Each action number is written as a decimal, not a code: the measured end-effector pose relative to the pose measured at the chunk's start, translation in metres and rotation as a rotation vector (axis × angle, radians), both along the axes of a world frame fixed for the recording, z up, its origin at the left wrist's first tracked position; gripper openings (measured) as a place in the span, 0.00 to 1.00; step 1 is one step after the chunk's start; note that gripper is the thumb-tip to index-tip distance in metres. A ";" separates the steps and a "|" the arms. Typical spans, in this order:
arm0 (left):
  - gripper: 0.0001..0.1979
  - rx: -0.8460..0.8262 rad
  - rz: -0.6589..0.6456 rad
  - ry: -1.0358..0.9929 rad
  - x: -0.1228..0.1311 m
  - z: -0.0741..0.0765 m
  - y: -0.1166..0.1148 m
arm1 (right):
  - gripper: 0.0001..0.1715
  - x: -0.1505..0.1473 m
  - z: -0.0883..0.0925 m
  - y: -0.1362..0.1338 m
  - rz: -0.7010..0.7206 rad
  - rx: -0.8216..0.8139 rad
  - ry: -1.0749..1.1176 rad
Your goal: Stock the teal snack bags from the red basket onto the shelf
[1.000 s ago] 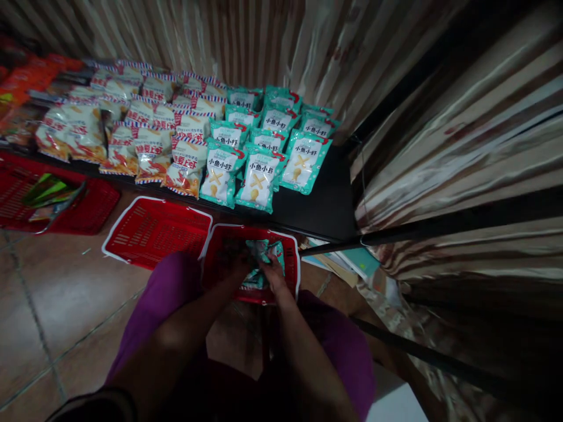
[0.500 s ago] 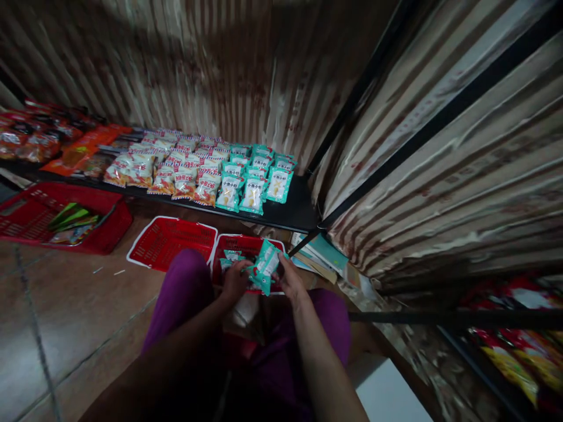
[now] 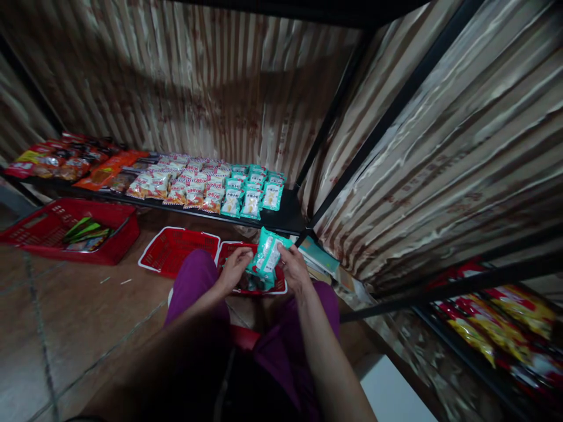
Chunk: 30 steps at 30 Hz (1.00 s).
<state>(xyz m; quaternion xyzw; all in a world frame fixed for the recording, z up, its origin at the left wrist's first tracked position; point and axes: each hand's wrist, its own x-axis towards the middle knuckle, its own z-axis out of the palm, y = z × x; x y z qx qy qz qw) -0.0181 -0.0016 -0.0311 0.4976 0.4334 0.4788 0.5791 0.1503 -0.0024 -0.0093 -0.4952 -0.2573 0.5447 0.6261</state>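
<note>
My right hand (image 3: pixel 294 266) is closed on the right side of a teal and white snack packet (image 3: pixel 267 251), held tilted over a red basket (image 3: pixel 278 287). More teal packaging shows just beneath it, partly hidden. My left hand (image 3: pixel 236 268) is at the packet's left, its fingers bent together and their tips close to the packet's edge. What lies between those fingers, if anything, cannot be made out. On the low black shelf (image 3: pixel 288 211) ahead, several matching teal packets (image 3: pixel 251 202) stand in rows.
White and red snack bags (image 3: pixel 193 190) and orange packs (image 3: pixel 105 172) fill the shelf's left. Another red basket (image 3: pixel 176 249) stands beside mine; a larger one (image 3: pixel 125 240) holds green packets (image 3: pixel 83 231). Black shelf poles (image 3: pixel 334 199) rise at the right, near papers and books (image 3: pixel 319 256).
The view has shifted, showing more of the right shelf. My left hand has come up slightly beside the packet. My right hand still holds it, now a little higher over the basket.
</note>
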 end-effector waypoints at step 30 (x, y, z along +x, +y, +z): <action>0.20 -0.250 0.181 -0.205 -0.005 0.014 0.004 | 0.12 -0.017 -0.009 -0.010 -0.198 -0.087 0.130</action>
